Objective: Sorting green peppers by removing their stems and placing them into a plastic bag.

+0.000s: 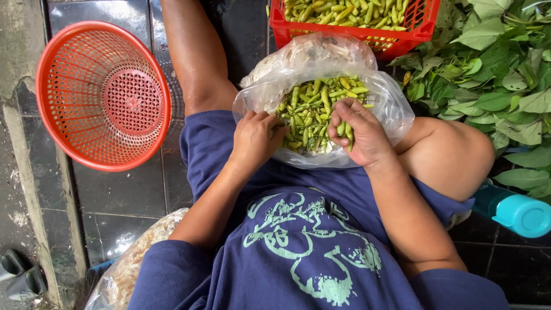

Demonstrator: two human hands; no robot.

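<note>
The clear plastic bag (pixel 385 103) rests in the lap so the right hand (pixel 363 133) clamps green chillies (pixel 313 103) while the left hand (pixel 255 139), closed, steadies its rim.

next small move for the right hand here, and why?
Probably lift the right hand clear of the clear plastic bag: its fingers are closed on a bunch of green chilies, while the left hand grips the bag's near edge, holding it open.
</note>
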